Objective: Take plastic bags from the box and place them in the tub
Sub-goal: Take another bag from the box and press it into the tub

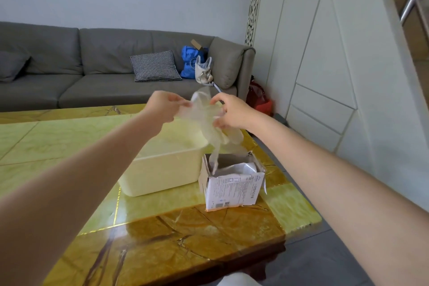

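While both hands hold it up, the clump of thin clear plastic bags [204, 121] hangs in the air between them, above the tub and the box. Left hand [162, 105] pinches the clump's upper left edge with fingertips curled onto the film. Right hand [232, 112] grips the right side, thumb and fingers closed on it; exact finger layout is blurred. Hands sit close together, so the film bunches rather than stretches flat. Probably they are parting one bag from the rest, or just steadying a floppy load.

A loose tail of plastic drops from below the right hand down to the open top of the box [232, 189]; whether it is still tucked inside I cannot tell. More white film shows inside the box, so bags remain.

Below and slightly left of the hands sits the cream tub [162, 169], open top up, touching or just beside the box's left side. Whether any bags already lie in it I cannot tell; the inside reads pale and blurred.

Both stand near the right edge of the glossy green and amber table [69, 141]. Beyond the hands is a grey sofa [92, 65] with a checked cushion [155, 66] and a blue bag [191, 60].

Judgement: mid-transfer; next move needs a short drop left into the tub, minding the trailing tail.
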The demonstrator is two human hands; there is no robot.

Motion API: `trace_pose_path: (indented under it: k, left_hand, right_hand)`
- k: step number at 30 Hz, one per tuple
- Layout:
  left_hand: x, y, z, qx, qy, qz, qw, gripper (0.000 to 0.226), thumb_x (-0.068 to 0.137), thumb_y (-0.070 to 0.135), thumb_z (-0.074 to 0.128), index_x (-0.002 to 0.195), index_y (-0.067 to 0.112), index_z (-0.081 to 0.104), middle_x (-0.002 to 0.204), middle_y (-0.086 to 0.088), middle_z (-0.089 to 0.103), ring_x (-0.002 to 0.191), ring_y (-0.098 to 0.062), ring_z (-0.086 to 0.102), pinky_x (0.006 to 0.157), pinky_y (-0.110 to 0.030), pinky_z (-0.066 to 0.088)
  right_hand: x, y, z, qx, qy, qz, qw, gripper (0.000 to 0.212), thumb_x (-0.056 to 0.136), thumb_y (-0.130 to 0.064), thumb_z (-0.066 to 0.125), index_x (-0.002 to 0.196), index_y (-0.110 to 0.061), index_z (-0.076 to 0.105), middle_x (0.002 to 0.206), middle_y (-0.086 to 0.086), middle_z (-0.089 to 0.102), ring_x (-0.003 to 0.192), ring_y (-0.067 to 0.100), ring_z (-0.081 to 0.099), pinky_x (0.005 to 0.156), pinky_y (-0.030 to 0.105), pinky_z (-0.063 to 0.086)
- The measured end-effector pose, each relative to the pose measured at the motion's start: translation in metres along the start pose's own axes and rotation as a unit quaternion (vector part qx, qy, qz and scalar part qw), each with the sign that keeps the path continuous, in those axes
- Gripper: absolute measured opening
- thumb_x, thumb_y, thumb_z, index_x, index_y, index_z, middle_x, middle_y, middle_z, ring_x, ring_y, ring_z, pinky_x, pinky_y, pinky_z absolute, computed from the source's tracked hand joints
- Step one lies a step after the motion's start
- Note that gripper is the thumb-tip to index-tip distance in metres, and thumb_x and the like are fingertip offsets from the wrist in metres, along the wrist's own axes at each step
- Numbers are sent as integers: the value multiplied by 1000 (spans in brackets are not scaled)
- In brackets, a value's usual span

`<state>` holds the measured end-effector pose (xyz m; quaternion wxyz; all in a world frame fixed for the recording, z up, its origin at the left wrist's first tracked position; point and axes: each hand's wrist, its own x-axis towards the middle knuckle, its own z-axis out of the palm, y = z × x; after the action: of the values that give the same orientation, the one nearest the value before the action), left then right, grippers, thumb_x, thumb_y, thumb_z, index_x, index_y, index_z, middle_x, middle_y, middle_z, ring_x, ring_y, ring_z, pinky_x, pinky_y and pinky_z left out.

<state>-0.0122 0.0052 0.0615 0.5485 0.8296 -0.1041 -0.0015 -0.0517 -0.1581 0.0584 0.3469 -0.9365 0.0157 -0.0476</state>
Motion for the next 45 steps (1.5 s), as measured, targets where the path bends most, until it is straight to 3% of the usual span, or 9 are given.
trace_pose_path:
  k: [4,10,15,18,23,27,34,39,45]
  left_hand:
    - [9,-5,-18,0,65,8,998,15,90,13,58,100,11,68,72,1,54,80,-18,48,59,-19,39]
    - [9,-1,-14,186,-57,63,979,32,80,34,70,84,2,71,72,-7,58,70,-19,48,60,-25,37]
    - [3,10,-10,128,-100,60,985,31,79,41,68,66,14,62,62,0,46,58,-14,39,55,-25,32]
    - [-1,6,-20,82,-107,35,990,36,76,50,68,90,18,63,85,0,54,71,-12,48,61,-24,36]
    - [-4,-20,-44,139,-178,-34,974,17,78,24,73,94,19,69,98,2,62,99,-17,51,82,-28,37]
    - [9,-38,-66,34,-39,-95,994,26,85,24,66,108,12,66,102,-1,61,72,-11,47,65,-22,40]
    - [19,-39,-66,-115,-172,-128,970,48,79,44,65,117,17,56,109,-3,60,58,-8,66,42,-15,48]
    - [34,-61,-54,-89,-153,-136,975,1,87,6,62,87,6,63,58,3,66,38,1,51,38,-10,42]
    - [59,-81,-84,-51,18,-128,990,13,85,15,66,76,7,61,45,3,51,29,-1,42,34,-9,39]
  right_hand:
    - [-6,15,4,-131,-65,30,989,74,79,-4,71,141,-15,32,110,8,55,85,19,57,69,28,48]
    - [2,-13,-13,-157,-64,-60,984,106,72,-31,80,151,-19,10,154,8,22,139,25,28,113,41,29]
    - [7,-43,-3,-162,-79,-132,975,47,80,-10,72,123,-10,53,105,4,64,77,7,65,70,23,51]
    - [9,-42,-5,-106,-20,-117,987,8,86,-12,66,91,-7,62,68,0,66,46,0,57,53,17,42]
    - [8,-31,-14,109,23,-68,991,12,88,-12,65,84,0,64,77,8,65,51,6,52,48,16,40]
    - [19,-21,-6,289,68,14,955,11,86,-6,66,78,-1,59,73,6,59,48,7,49,49,18,38]
    - [51,-33,52,116,126,16,985,18,85,-10,66,68,-7,60,66,9,66,37,3,53,61,27,53]
    - [76,-44,70,189,147,-4,971,36,81,-8,68,53,-17,48,65,10,62,48,15,48,63,36,50]
    - [90,-20,69,296,135,94,941,18,83,-8,69,74,-16,56,79,9,64,53,11,47,35,14,34]
